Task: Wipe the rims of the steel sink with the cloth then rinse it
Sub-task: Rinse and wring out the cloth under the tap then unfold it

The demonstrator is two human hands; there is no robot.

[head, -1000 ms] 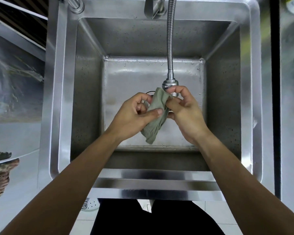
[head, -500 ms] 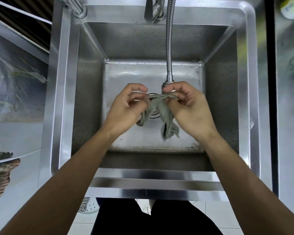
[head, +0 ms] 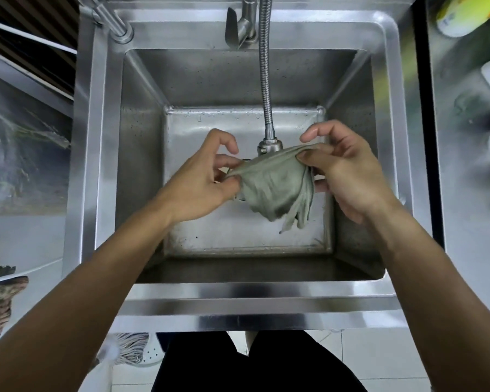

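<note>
The cloth hangs stretched between the hands, its top edge running left to right: left hand and right hand each pinch one end, directly under the faucet head.

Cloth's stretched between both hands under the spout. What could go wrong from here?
1. Both the left hand and the right hand only pinch the cloth by its edge; it could slip into the sink.
2. The cloth touches the spout head, so water may spray sideways.
</note>
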